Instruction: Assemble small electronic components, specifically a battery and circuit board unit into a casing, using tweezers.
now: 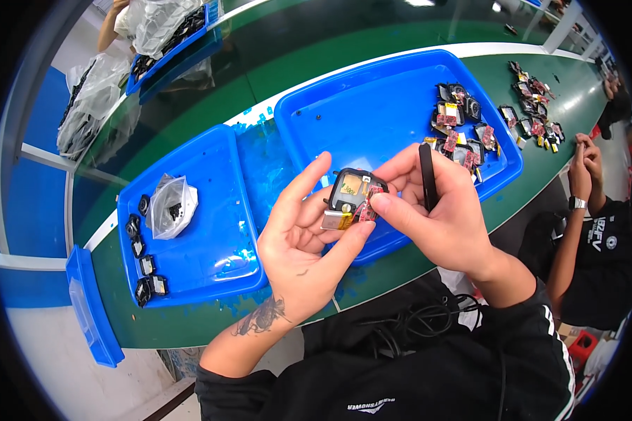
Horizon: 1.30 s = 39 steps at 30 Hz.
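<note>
My left hand (pixel 291 245) cradles a small black electronic housing (pixel 350 186), shaped like a watch case, its open inside facing up. A silver battery (pixel 334 220) with a yellow tab hangs out at its lower left side. Along the lower right of the housing lies a red circuit board (pixel 366 208), with my left thumb at its lower end. My right hand (pixel 449 221) is closed, thumb and forefinger at the board's right edge. Tucked in its fingers, a slim black pen-like tool (pixel 427 179) sticks up; its lower end is hidden.
A large blue tray (pixel 372 98) holds a heap of similar housings (pixel 460 130) at its right. The left blue tray (pixel 211 270) has a plastic bag (pixel 173 208) of small black parts and several housings (pixel 139 245). More units (pixel 534 105) lie on the green table near a co-worker's hands (pixel 588 160).
</note>
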### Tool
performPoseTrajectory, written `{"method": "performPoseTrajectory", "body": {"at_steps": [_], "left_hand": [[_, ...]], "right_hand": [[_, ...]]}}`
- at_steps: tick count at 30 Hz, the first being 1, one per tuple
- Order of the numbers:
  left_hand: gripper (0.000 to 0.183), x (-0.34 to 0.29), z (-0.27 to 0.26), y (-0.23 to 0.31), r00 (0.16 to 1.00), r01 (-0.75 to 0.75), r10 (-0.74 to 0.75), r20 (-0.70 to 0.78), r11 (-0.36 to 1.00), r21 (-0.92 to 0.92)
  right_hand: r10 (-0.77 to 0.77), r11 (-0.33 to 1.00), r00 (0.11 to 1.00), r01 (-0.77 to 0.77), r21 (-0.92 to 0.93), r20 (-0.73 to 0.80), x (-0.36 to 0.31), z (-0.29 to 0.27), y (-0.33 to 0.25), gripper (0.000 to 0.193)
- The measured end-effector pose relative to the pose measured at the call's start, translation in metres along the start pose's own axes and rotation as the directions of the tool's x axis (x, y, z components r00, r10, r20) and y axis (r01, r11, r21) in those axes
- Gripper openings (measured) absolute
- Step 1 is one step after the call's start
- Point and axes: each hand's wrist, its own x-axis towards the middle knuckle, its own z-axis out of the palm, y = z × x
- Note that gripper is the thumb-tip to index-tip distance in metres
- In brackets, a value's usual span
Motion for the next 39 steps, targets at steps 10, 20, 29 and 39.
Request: {"method": "performPoseTrajectory", "body": {"at_steps": [10,20,29,39], "left_hand": [[0.053,0.001,-0.001,-0.006,0.997,0.014,-0.014,-0.074,1.0,0.004],[0.047,0.005,-0.007,-0.008,0.989,-0.001,-0.007,-0.15,0.999,-0.052],[0.044,0.005,-0.009,-0.007,0.983,-0.04,0.032,-0.179,0.998,-0.044],[0.053,0.008,-0.008,-0.007,0.984,-0.041,0.038,-0.177,0.999,-0.018]], "right_hand": [[0.021,1.0,0.999,-0.021,0.014,0.04,0.003,0.006,0.003,0.017],[0.064,0.997,0.995,-0.06,-0.052,0.081,0.012,0.014,0.006,0.019],[0.102,0.995,0.98,-0.102,-0.004,0.17,0.022,0.017,0.003,0.014],[0.137,0.991,0.97,-0.133,-0.035,0.199,0.023,0.016,0.003,0.013]]}}
